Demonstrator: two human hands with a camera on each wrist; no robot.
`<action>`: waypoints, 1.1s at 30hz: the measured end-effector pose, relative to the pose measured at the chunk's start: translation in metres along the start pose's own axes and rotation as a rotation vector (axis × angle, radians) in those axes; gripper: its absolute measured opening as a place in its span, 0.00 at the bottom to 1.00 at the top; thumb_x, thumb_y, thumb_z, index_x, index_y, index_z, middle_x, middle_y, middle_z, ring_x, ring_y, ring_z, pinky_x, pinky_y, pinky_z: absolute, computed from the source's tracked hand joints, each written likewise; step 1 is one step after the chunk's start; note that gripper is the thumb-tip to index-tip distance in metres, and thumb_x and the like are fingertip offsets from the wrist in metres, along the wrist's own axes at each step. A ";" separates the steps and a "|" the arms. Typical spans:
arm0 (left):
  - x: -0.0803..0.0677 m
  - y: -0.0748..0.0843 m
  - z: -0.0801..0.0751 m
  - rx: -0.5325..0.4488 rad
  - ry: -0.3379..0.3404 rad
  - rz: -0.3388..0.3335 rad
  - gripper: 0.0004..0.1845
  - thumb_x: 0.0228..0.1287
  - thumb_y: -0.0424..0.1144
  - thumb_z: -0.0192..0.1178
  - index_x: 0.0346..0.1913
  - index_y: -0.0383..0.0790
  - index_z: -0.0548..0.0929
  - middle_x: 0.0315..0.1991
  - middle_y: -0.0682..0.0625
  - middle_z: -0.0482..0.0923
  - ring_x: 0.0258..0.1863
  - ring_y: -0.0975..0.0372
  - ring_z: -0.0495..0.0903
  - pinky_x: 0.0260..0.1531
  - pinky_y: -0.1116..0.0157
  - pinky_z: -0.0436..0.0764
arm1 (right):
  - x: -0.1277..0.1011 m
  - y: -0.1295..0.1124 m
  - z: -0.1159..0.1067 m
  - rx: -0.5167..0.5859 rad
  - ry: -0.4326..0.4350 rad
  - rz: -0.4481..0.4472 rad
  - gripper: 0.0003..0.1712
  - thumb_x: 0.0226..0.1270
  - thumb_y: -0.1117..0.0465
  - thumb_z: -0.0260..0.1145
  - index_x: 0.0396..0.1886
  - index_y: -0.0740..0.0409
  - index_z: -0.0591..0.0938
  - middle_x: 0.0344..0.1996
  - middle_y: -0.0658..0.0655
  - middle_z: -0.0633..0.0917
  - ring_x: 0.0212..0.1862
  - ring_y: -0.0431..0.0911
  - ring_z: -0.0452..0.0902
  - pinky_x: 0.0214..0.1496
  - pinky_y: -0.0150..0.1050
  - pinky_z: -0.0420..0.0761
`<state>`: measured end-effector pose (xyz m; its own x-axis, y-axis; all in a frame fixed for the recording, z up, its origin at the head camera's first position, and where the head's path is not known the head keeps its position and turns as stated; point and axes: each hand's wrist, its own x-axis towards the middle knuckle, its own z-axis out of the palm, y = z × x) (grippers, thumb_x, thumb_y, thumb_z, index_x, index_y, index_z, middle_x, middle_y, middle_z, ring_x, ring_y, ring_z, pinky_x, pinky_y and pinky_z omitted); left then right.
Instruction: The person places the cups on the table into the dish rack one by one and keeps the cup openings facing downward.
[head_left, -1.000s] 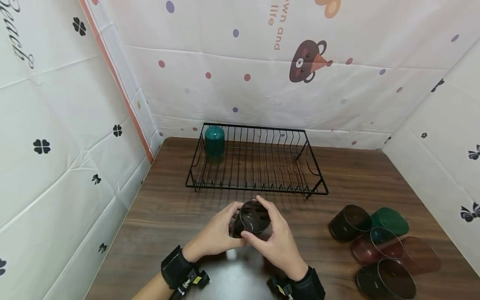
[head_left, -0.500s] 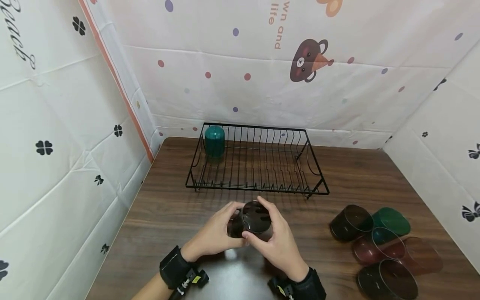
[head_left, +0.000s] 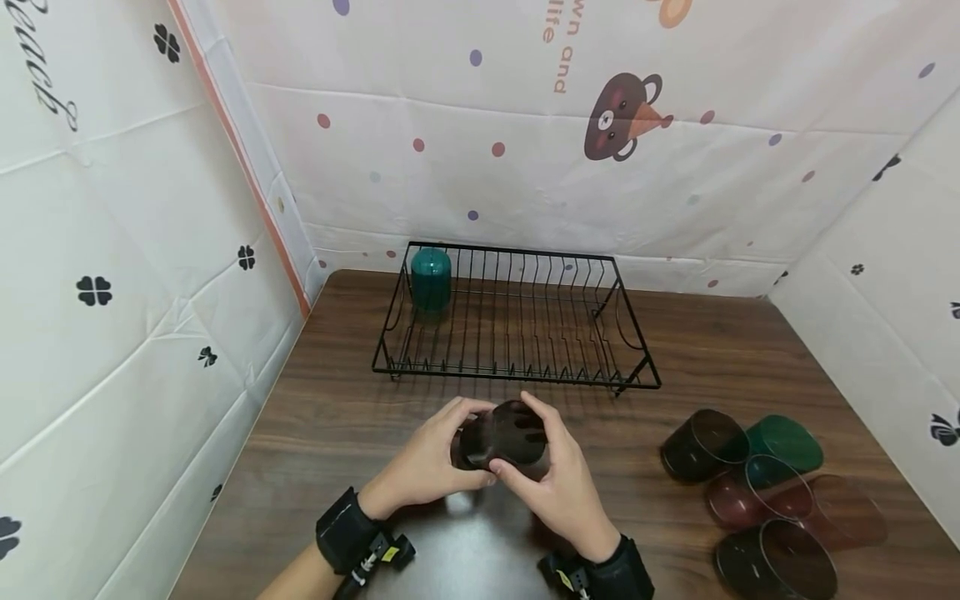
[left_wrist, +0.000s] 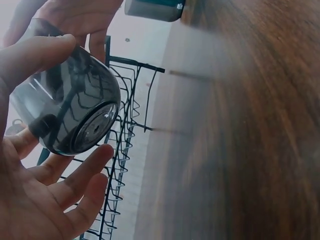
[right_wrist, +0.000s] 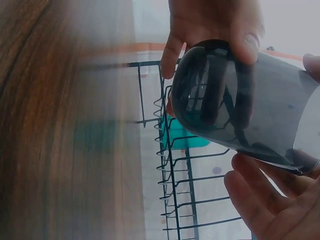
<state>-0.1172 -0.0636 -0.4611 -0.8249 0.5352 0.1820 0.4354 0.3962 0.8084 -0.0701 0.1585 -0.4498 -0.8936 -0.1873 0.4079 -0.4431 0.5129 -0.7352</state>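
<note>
Two hands, left and right, cradle tilted dark cup.

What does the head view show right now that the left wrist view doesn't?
Only the head view shows the teal cup standing upside down in the rack's back left corner, the pile of loose cups lying on the table to the right, and both wrists. Only the left wrist view shows the dark cup's round base close up. Both views show the left hand and right hand holding the dark cup, and the black wire rack beyond it.
</note>
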 end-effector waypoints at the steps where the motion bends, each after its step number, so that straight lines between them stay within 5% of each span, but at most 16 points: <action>1: 0.000 0.000 0.000 -0.004 0.000 -0.001 0.42 0.53 0.51 0.78 0.68 0.74 0.66 0.60 0.67 0.71 0.54 0.68 0.77 0.51 0.61 0.80 | 0.000 0.000 0.000 0.004 0.001 0.002 0.52 0.62 0.54 0.77 0.80 0.37 0.58 0.69 0.47 0.75 0.64 0.47 0.78 0.57 0.51 0.83; 14: -0.001 -0.001 -0.003 -0.019 0.008 -0.005 0.42 0.53 0.51 0.78 0.69 0.72 0.67 0.60 0.67 0.70 0.56 0.67 0.77 0.53 0.58 0.80 | 0.000 0.001 -0.001 0.021 0.021 -0.013 0.50 0.61 0.56 0.78 0.79 0.43 0.61 0.67 0.47 0.77 0.59 0.45 0.81 0.54 0.44 0.84; 33: 0.001 -0.003 -0.006 -0.049 0.034 0.037 0.41 0.54 0.51 0.78 0.71 0.62 0.70 0.60 0.65 0.71 0.53 0.66 0.76 0.55 0.61 0.79 | 0.000 0.004 -0.003 0.002 0.037 0.030 0.50 0.61 0.55 0.78 0.78 0.38 0.61 0.65 0.48 0.78 0.59 0.46 0.80 0.52 0.44 0.83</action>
<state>-0.1210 -0.0684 -0.4600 -0.8206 0.5227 0.2310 0.4486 0.3389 0.8269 -0.0722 0.1635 -0.4511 -0.9031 -0.1406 0.4058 -0.4166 0.5164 -0.7482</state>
